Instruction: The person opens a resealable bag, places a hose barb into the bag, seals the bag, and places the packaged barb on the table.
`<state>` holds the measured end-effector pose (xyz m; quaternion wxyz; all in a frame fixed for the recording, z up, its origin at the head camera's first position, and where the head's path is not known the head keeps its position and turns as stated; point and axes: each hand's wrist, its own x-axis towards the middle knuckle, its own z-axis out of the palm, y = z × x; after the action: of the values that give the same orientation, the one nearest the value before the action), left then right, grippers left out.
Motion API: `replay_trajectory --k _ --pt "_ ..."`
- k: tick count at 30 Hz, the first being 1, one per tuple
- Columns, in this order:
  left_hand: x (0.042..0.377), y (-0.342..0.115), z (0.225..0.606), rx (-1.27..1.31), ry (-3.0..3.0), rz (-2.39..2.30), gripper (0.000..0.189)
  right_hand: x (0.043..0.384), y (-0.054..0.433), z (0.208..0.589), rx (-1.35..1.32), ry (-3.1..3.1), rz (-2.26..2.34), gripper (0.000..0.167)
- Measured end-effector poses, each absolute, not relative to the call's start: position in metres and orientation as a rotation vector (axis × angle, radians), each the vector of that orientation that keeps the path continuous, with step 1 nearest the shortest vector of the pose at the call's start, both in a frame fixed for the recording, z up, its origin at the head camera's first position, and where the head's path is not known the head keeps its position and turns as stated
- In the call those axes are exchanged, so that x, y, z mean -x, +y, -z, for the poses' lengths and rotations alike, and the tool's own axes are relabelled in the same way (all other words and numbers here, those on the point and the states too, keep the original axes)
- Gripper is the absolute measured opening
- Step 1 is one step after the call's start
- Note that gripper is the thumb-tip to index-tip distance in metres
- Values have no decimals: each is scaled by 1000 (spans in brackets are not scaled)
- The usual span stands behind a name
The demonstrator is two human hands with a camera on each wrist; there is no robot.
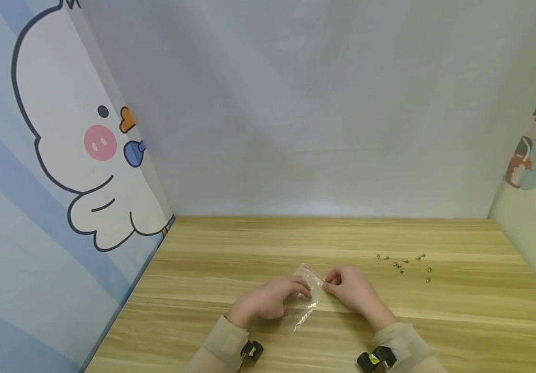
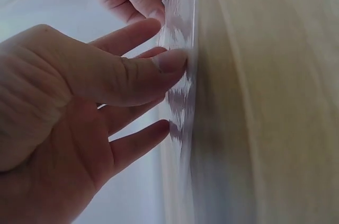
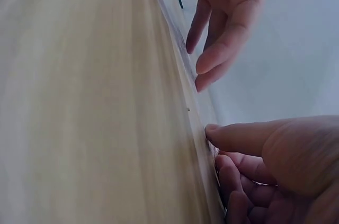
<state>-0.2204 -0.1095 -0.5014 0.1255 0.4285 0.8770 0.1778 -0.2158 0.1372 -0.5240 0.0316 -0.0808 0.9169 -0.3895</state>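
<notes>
A clear plastic zip bag (image 1: 306, 299) lies on the wooden table between the two hands, its reddish seal strip toward the upper right. My left hand (image 1: 274, 298) is over the bag's left side; in the left wrist view, the thumb and spread, lightly bent fingers (image 2: 140, 142) touch its surface. At the sealed edge, my right hand (image 1: 352, 290) pinches the bag between thumb and index finger, the other fingers curled in. Seen from the right wrist, the right thumb (image 3: 238, 135) lies low, close to the tabletop.
Several small metal pieces (image 1: 405, 261) are scattered on the table (image 1: 193, 269) to the right of the right hand. A pale grey curtain (image 1: 319, 114) stands behind the table, and a cartoon-printed panel (image 1: 58, 171) rises along the left edge.
</notes>
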Motion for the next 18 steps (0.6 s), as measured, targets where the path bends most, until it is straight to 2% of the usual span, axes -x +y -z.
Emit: replay_trajectory --k 6,11,18 --pt "218 -106 499 -1140 2657 -535 43 211 136 520 217 2853 1153 15" --pt "213 -104 497 -1031 2733 -552 43 208 137 514 162 2853 1077 17" --pt "209 -99 497 -1008 2840 -521 41 204 140 510 132 2802 1065 22"
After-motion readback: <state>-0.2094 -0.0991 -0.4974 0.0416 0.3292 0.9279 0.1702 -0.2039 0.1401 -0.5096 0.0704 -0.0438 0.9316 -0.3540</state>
